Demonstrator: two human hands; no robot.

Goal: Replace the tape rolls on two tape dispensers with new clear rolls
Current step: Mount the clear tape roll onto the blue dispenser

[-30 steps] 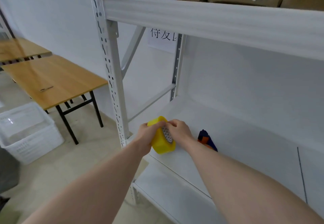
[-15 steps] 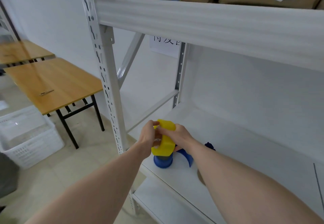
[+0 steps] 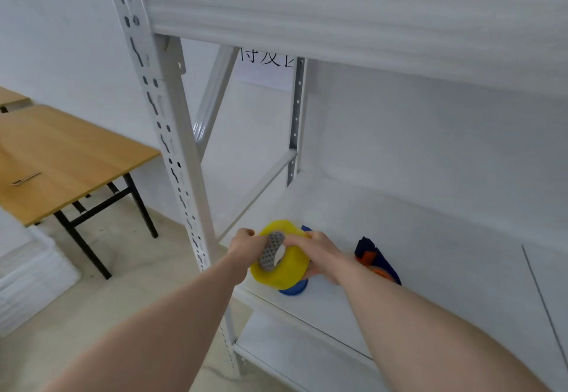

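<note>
A yellow tape roll (image 3: 287,264) with a grey patterned core (image 3: 272,250) is held over the front left corner of the white shelf (image 3: 399,238). My left hand (image 3: 244,245) grips its left side, fingers hooked into the core. My right hand (image 3: 316,248) holds its right side and top. Under the roll, part of a blue tape dispenser (image 3: 292,290) shows, mostly hidden by the roll and my right hand. A second dispenser, dark blue with orange parts (image 3: 373,258), lies on the shelf just right of my right wrist.
The white rack upright (image 3: 167,146) stands just left of my hands, with a thick white beam (image 3: 338,20) overhead and cardboard boxes above it. A wooden table (image 3: 61,158) with black legs and a white crate (image 3: 27,278) are on the left. A lower shelf (image 3: 295,348) lies beneath.
The roll has turned in my hands, so its grey core now faces me. The view has shifted, bringing the second dispenser into sight on the right.
</note>
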